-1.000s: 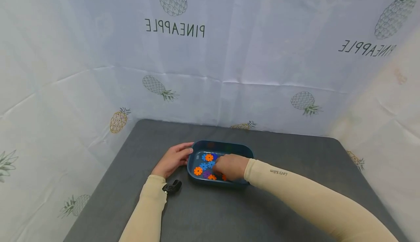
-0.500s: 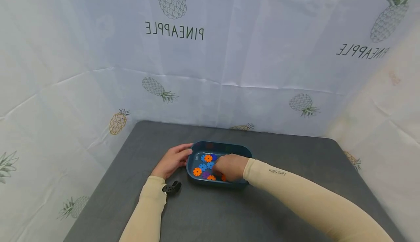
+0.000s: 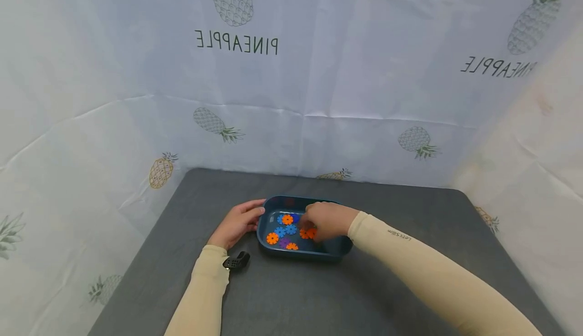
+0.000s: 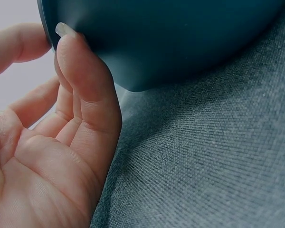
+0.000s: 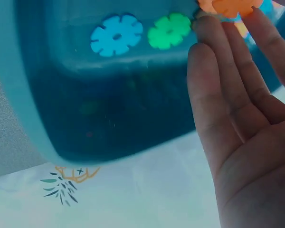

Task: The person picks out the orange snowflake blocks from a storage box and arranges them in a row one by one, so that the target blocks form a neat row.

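Observation:
A dark blue tray holds toothed flower-like discs, among them an orange disc, a light blue disc and a purple disc. My left hand grips the tray's left end; in the left wrist view the thumb of that hand lies over the tray wall. Inside the tray, my right hand has its fingers fairly straight. In the right wrist view, a fingertip of this hand touches an orange disc, near a green disc and a blue disc.
The tray stands on a dark grey table. Behind and beside the table hangs a pale cloth printed with pineapples. A black band is on the left wrist.
My right hand has shifted slightly right and up within the tray, uncovering orange discs near its fingers. My left hand stays at the tray's left end.

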Tool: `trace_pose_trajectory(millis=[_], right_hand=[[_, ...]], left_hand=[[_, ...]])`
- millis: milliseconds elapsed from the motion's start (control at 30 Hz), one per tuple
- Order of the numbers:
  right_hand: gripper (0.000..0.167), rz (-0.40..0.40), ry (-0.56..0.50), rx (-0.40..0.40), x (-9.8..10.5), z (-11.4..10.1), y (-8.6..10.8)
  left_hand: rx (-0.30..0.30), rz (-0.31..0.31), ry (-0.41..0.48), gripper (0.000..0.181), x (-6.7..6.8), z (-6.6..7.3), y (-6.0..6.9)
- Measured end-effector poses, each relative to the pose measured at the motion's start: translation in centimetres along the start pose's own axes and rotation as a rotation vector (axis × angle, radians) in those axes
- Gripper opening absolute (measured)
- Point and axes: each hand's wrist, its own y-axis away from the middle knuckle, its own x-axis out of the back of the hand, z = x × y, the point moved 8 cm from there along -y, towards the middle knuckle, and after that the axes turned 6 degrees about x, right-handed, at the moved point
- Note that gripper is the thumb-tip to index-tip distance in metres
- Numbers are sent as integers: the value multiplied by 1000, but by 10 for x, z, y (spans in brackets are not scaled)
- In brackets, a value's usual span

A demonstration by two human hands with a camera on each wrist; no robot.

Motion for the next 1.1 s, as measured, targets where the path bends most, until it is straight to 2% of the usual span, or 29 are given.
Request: trace_pose_trajectory(millis=[200, 500, 733, 867, 1100], right_hand=[[20, 55, -122, -12, 10, 10, 9], [29, 188, -307, -9, 15, 25, 28], [27, 289, -448, -33, 15, 36, 40], [27, 352, -537, -66, 14, 44, 52], [33, 526, -663, -114, 6, 64, 85]], left_hand=[[7, -10, -14, 56, -4, 0, -2], [19, -7, -17, 54, -8, 1, -5], [33, 10, -18, 57, 0, -5, -5], [38, 0, 1, 59, 2, -5, -4], [53, 4, -4, 61, 3, -4, -2]])
